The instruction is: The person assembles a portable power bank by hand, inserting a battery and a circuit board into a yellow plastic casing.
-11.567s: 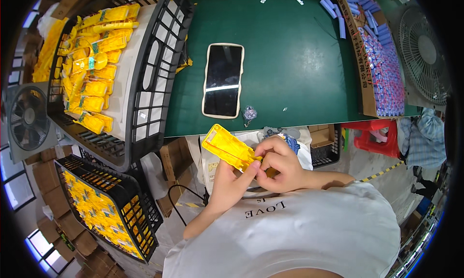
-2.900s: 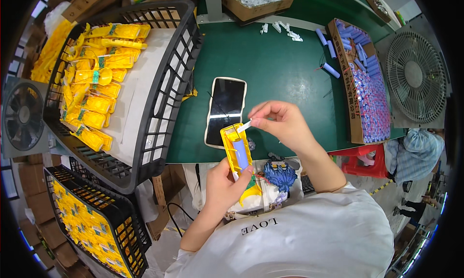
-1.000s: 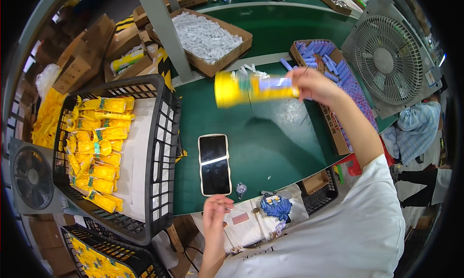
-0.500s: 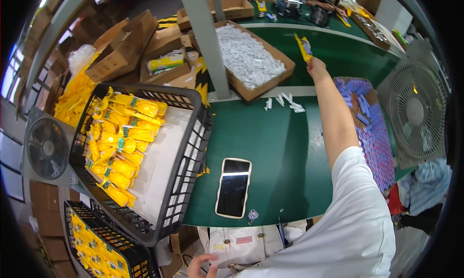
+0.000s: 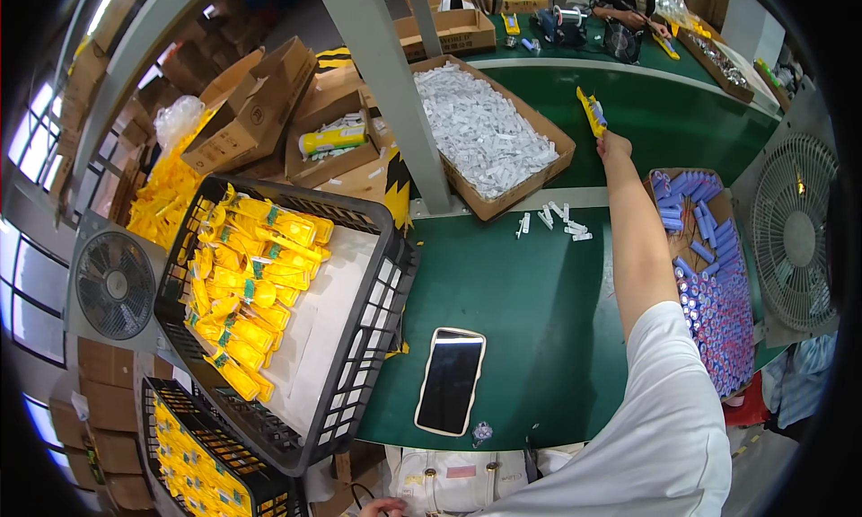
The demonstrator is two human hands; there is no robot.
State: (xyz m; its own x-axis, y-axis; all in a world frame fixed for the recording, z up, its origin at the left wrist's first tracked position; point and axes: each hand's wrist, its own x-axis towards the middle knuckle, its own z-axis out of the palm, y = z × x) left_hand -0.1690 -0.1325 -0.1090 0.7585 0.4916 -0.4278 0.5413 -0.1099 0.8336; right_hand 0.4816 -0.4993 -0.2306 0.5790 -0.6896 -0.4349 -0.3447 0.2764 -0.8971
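At the end of my outstretched right arm, my right hand [image 5: 614,146] is closed on a yellow plastic casing [image 5: 591,113] with a bluish-purple cylinder in it. The casing is held up over the green surface beyond the bench's grey edge. Only some fingers of my left hand [image 5: 383,508] show at the lower edge, slightly parted, with nothing visible in them. A white bag [image 5: 462,481] lies close to that hand. On the green bench [image 5: 530,310] are a phone [image 5: 451,382] in a pale case, a small purple trinket [image 5: 482,432] and several small white plastic parts [image 5: 557,219].
A black crate [image 5: 364,337] of yellow casings [image 5: 256,292] stands at left, another crate [image 5: 193,454] below it. Beyond the bench is a carton of white parts [image 5: 485,131]; at right, a box of purple cylinders [image 5: 709,310] and a fan [image 5: 795,234]. A grey post [image 5: 386,95] rises mid-left. A co-worker's hand [image 5: 633,20] works opposite.
The whole view has shifted, so the scene sits lower and farther right. My right hand still holds the casing out. My left hand has sunk mostly below the lower edge.
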